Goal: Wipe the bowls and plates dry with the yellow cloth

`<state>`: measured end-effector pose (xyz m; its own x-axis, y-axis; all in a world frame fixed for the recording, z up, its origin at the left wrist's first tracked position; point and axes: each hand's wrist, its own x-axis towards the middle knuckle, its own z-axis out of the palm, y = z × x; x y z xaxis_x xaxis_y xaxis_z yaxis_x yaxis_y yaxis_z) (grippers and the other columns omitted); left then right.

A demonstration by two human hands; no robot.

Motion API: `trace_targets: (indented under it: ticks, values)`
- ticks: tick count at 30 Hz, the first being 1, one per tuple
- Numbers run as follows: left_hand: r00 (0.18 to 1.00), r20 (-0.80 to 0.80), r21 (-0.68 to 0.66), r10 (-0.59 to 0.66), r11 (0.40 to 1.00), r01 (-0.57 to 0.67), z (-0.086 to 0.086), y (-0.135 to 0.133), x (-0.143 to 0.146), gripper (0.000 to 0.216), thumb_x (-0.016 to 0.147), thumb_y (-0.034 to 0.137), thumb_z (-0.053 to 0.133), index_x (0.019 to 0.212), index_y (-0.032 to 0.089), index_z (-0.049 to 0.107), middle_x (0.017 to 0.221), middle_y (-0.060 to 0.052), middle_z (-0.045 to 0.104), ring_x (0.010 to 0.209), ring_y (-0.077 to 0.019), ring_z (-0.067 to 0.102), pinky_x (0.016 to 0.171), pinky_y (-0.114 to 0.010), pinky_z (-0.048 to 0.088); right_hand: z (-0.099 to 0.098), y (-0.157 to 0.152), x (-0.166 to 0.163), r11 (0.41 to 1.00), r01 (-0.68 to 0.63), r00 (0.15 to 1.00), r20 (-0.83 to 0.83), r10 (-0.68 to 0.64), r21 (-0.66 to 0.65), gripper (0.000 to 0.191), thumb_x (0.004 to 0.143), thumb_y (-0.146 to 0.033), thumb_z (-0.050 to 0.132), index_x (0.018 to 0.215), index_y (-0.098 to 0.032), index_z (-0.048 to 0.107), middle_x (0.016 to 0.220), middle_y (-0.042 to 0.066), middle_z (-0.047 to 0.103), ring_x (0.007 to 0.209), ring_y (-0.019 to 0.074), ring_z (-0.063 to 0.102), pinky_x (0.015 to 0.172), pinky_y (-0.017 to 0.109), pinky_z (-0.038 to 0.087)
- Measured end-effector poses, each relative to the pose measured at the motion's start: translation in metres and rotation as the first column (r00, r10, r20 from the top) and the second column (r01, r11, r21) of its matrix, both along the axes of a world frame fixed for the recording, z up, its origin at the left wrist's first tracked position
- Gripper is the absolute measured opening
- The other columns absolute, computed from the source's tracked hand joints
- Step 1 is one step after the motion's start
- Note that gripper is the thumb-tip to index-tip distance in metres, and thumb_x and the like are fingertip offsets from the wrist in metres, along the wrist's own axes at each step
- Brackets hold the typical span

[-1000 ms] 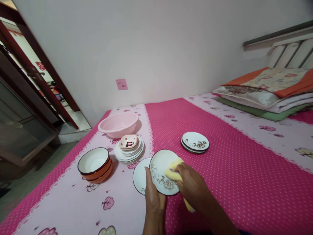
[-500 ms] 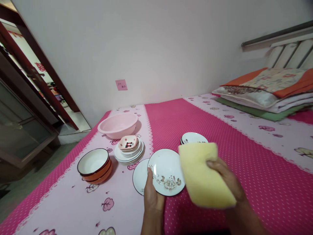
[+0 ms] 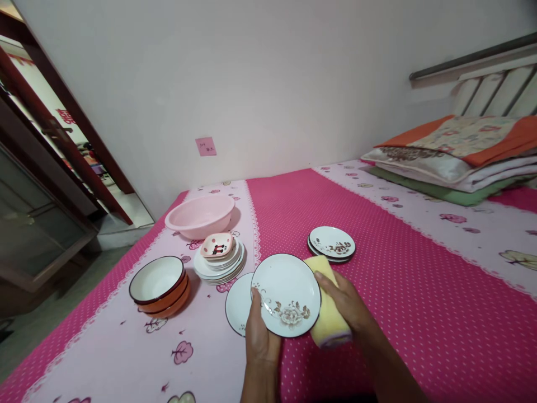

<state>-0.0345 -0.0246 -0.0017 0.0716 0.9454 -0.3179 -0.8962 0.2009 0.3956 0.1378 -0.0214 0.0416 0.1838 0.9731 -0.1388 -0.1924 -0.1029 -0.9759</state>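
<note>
A white plate with a dark rim and brown flowers (image 3: 286,294) is held up by my left hand (image 3: 260,336), thumb on its left edge and fingers beneath. My right hand (image 3: 348,302) grips a folded yellow cloth (image 3: 329,322) against the plate's right edge; part of the cloth is hidden behind the plate. Under and left of the held plate, another white plate (image 3: 237,308) lies on the bedspread, partly covered. Beyond my right hand sits a small stack of flowered plates (image 3: 331,243).
To the left stand stacked orange bowls (image 3: 161,288), a pile of white plates (image 3: 218,271) topped by a small patterned dish (image 3: 217,246), and a pink basin (image 3: 201,218). Folded bedding (image 3: 457,157) lies at the far right on the pink bedspread (image 3: 289,207). A wall rises behind.
My right hand has brought the yellow cloth left and wrapped it to the plate's right edge, where it looks folded narrower. The flowered stack behind is now uncovered. My left hand stays nearly still.
</note>
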Motion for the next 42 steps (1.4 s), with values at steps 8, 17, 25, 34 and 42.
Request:
trace_targets:
  ticks: [8, 17, 25, 34, 42]
  values:
    - [0.997, -0.078, 0.020, 0.014, 1.000, -0.012, 0.021, -0.009, 0.008, 0.055, 0.093, 0.044, 0.070, 0.139, 0.013, 0.063, 0.136, -0.020, 0.069, 0.130, -0.0355, 0.063, 0.114, -0.050, 0.048, -0.011, 0.000, 0.001, 0.997, -0.066, 0.995, 0.070, 0.064, 0.032, 0.067, 0.065, -0.059, 0.083, 0.113, -0.013, 0.069, 0.099, 0.012, 0.080, 0.084, 0.0316, 0.075, 0.071, 0.039, 0.058]
    - [0.723, -0.649, 0.236, 0.238, 0.966, -0.106, 0.024, -0.018, 0.014, 0.066, 0.082, 0.032, 0.081, 0.144, 0.025, 0.057, 0.151, -0.012, 0.059, 0.143, -0.0326, 0.050, 0.121, -0.044, 0.037, -0.016, 0.002, 0.031, 1.000, -0.027, 0.999, 0.037, 0.027, -0.007, 0.065, 0.067, -0.052, 0.083, 0.118, -0.013, 0.071, 0.096, 0.011, 0.080, 0.078, 0.0307, 0.075, 0.067, 0.038, 0.058]
    - [0.167, -0.806, 0.579, 0.568, 0.698, 0.422, -0.017, -0.027, 0.039, 0.083, 0.066, -0.004, 0.049, 0.140, 0.031, 0.064, 0.161, -0.004, 0.048, 0.158, -0.0315, 0.024, 0.128, -0.060, 0.005, -0.020, 0.005, 0.066, 1.000, 0.012, 0.999, 0.052, -0.013, 0.020, 0.058, 0.066, -0.048, 0.085, 0.109, -0.011, 0.071, 0.083, 0.008, 0.079, 0.070, 0.0265, 0.073, 0.063, 0.036, 0.056]
    - [0.277, -0.855, 0.518, 0.438, 0.745, 0.421, -0.002, -0.029, 0.033, 0.063, 0.076, 0.001, 0.062, 0.127, 0.036, 0.073, 0.149, -0.006, 0.060, 0.150, -0.0353, 0.041, 0.126, -0.056, -0.013, -0.003, 0.000, 0.057, 0.991, -0.122, 0.991, 0.063, 0.120, 0.045, 0.054, 0.068, -0.055, 0.083, 0.099, -0.013, 0.074, 0.081, 0.005, 0.076, 0.070, 0.0239, 0.069, 0.063, 0.034, 0.053]
    - [0.709, -0.700, 0.157, 0.084, 0.987, 0.037, -0.007, -0.040, 0.036, 0.051, 0.069, 0.022, 0.090, 0.118, 0.020, 0.076, 0.119, -0.013, 0.078, 0.124, -0.0353, 0.066, 0.118, -0.047, 0.040, 0.018, -0.006, 0.054, 0.989, 0.085, 0.967, 0.230, -0.111, 0.119, 0.058, 0.070, -0.065, 0.077, 0.098, -0.015, 0.072, 0.088, 0.008, 0.076, 0.074, 0.0256, 0.067, 0.063, 0.034, 0.051]
